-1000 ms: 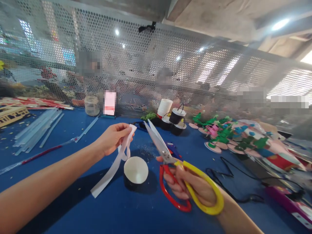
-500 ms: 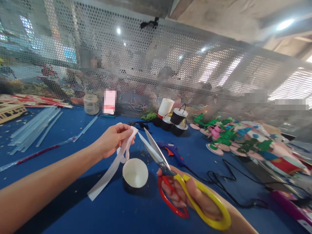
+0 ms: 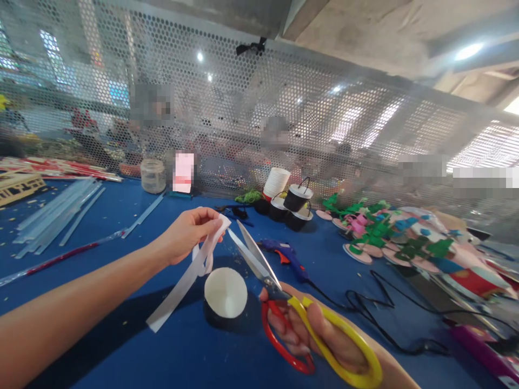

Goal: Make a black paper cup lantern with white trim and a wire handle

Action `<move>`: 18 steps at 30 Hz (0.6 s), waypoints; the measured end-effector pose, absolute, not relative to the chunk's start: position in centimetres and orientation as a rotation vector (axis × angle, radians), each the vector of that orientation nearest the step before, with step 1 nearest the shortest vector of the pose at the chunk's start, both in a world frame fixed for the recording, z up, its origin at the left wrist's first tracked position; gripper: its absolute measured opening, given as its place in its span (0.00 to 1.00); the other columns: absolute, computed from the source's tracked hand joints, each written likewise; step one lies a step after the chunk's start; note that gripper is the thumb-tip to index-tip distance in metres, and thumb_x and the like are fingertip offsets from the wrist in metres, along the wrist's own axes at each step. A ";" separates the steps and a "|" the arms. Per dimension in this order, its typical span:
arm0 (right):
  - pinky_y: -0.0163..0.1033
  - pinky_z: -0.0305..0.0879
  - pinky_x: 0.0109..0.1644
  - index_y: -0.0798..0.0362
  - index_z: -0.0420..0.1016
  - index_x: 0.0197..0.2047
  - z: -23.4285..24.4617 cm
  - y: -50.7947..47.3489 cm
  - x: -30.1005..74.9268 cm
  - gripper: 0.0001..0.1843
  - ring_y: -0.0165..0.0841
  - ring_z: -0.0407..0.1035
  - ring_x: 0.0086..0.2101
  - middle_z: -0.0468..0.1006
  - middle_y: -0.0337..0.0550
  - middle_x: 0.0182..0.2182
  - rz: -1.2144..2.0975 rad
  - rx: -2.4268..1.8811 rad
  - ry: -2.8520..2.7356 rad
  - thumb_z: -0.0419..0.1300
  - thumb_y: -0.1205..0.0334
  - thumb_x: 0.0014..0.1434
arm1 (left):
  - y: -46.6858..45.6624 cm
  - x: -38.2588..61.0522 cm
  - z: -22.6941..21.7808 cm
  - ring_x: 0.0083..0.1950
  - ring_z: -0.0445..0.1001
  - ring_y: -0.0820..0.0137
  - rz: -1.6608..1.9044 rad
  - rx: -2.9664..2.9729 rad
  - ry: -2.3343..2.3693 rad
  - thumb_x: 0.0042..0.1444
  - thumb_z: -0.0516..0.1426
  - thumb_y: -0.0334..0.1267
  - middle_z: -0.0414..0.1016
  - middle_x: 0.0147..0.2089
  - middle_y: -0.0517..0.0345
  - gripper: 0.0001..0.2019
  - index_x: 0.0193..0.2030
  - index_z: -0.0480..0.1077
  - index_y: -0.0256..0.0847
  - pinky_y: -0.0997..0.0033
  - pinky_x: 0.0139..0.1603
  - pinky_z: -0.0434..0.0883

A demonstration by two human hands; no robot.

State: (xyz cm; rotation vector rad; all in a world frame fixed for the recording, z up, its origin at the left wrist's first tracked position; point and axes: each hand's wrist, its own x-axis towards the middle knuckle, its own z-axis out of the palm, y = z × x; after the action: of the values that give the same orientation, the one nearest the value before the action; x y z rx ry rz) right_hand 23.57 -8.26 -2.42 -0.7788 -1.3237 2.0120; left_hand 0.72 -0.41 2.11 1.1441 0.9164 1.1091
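Note:
Pinched in my left hand (image 3: 197, 235) is a white ribbon (image 3: 184, 289); one flat tail slants down toward the table and a loop hangs by my fingers. My right hand (image 3: 310, 329) grips scissors (image 3: 259, 256) with one red and one yellow handle. Their blades are parted, with the tips close to the folded end of the ribbon at my left fingertips. Below and between my hands stands a paper cup (image 3: 225, 292), white inside and dark outside, its mouth facing me.
Behind the scissors lies a blue glue gun (image 3: 284, 254), its black cord (image 3: 381, 308) running right. Small black buckets (image 3: 298, 197) and stacked white cups (image 3: 276, 183) stand at the back. Clear glue sticks (image 3: 59, 210) lie left; felt plants (image 3: 377, 232) crowd the right. A perforated metal screen (image 3: 227, 108) rises behind.
The scissors' blades have closed slightly, and their tips stay near the ribbon's end. Both hands keep their hold; the view has shifted a little.

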 end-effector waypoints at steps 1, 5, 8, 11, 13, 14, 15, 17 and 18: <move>0.29 0.40 0.20 0.53 0.63 0.44 -2.4 -8.2 23.6 0.33 0.21 0.49 0.20 0.61 0.37 0.25 2.014 -0.774 -1.323 0.55 0.36 0.44 | -0.4 0.7 2.1 0.23 0.70 0.76 1.102 1.162 0.929 0.42 0.61 0.34 0.70 0.22 0.62 0.07 0.25 0.65 0.36 0.73 0.29 0.65; 0.29 0.41 0.19 0.53 0.63 0.43 -2.5 -8.1 23.5 0.33 0.21 0.49 0.20 0.60 0.37 0.25 2.024 -0.752 -1.309 0.56 0.35 0.42 | -0.6 0.7 2.1 0.24 0.68 0.76 1.067 1.300 0.953 0.45 0.58 0.34 0.70 0.21 0.62 0.05 0.24 0.65 0.36 0.75 0.27 0.63; 0.29 0.43 0.20 0.53 0.62 0.44 -2.7 -8.0 23.7 0.34 0.22 0.49 0.21 0.60 0.37 0.26 2.026 -0.760 -1.309 0.56 0.36 0.43 | -0.7 0.6 2.0 0.24 0.67 0.76 1.054 1.416 0.936 0.48 0.56 0.34 0.69 0.20 0.62 0.05 0.25 0.66 0.37 0.76 0.27 0.62; 0.29 0.44 0.21 0.53 0.62 0.46 -2.9 -8.1 23.9 0.33 0.22 0.50 0.21 0.59 0.37 0.26 2.030 -0.766 -1.329 0.55 0.37 0.45 | -0.7 0.5 1.9 0.25 0.67 0.76 1.051 1.460 0.929 0.48 0.55 0.34 0.69 0.21 0.62 0.04 0.25 0.66 0.37 0.76 0.29 0.63; 0.29 0.45 0.21 0.52 0.62 0.46 -3.1 -8.1 24.0 0.31 0.23 0.50 0.22 0.60 0.38 0.27 2.027 -0.765 -1.339 0.54 0.37 0.46 | -0.6 0.4 1.9 0.25 0.67 0.76 1.062 1.468 0.943 0.47 0.56 0.35 0.69 0.21 0.62 0.04 0.25 0.66 0.37 0.76 0.28 0.62; 0.29 0.45 0.21 0.52 0.62 0.46 -3.1 -8.1 24.0 0.31 0.23 0.51 0.22 0.60 0.38 0.27 2.024 -0.765 -1.340 0.54 0.38 0.47 | -0.6 0.5 1.9 0.25 0.66 0.76 1.067 1.474 0.951 0.47 0.56 0.35 0.69 0.21 0.62 0.04 0.25 0.66 0.37 0.75 0.28 0.62; 0.29 0.45 0.21 0.52 0.62 0.46 -3.1 -8.1 24.1 0.31 0.23 0.51 0.22 0.60 0.38 0.27 2.022 -0.765 -1.341 0.54 0.38 0.47 | -0.6 0.5 1.9 0.24 0.66 0.75 1.067 1.480 0.960 0.47 0.56 0.36 0.69 0.21 0.62 0.05 0.26 0.66 0.37 0.75 0.28 0.62; 0.28 0.45 0.20 0.51 0.62 0.46 -3.1 -8.1 24.0 0.32 0.23 0.50 0.21 0.59 0.37 0.25 2.023 -0.756 -1.351 0.54 0.37 0.46 | -0.6 0.5 1.9 0.24 0.66 0.75 1.057 1.496 0.969 0.47 0.56 0.37 0.69 0.22 0.62 0.05 0.26 0.66 0.38 0.76 0.27 0.61; 0.28 0.45 0.20 0.51 0.62 0.46 -3.1 -8.1 23.9 0.32 0.23 0.50 0.21 0.59 0.36 0.24 2.023 -0.748 -1.357 0.54 0.36 0.45 | -0.6 0.5 1.9 0.24 0.66 0.75 1.048 1.503 0.974 0.47 0.56 0.37 0.69 0.22 0.62 0.05 0.26 0.66 0.38 0.76 0.27 0.61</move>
State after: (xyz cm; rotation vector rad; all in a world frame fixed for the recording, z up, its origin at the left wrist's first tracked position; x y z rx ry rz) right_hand 23.94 -8.12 -3.07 -0.7484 -1.3566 2.0234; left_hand 0.49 -0.55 1.88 1.5034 0.9735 1.0480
